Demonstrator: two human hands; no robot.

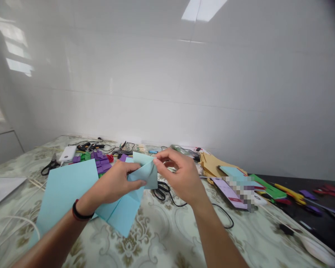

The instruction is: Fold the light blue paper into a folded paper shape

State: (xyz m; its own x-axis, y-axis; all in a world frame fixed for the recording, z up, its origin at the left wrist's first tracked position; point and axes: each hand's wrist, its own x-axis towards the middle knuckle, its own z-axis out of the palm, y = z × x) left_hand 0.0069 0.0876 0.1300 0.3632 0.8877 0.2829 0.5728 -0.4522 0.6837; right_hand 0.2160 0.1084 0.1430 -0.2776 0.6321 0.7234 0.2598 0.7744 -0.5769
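A light blue sheet of paper (141,172), partly folded, is held up above the table between both hands. My left hand (115,181) grips its left side, thumb in front and fingers behind. With thumb and forefinger my right hand (178,172) pinches the paper's upper right corner. Below my left hand lies a creased light blue paper piece (121,214); whether it joins the held paper I cannot tell. A larger flat blue sheet (68,190) lies on the table under and beside my left forearm.
Purple folded paper pieces (99,160) and black-handled scissors (50,165) lie at the back left, near a white power bank (68,153). A black cable (178,203) runs behind my right hand. To the right are a phone (230,192), brown paper (212,163) and green paper (269,187).
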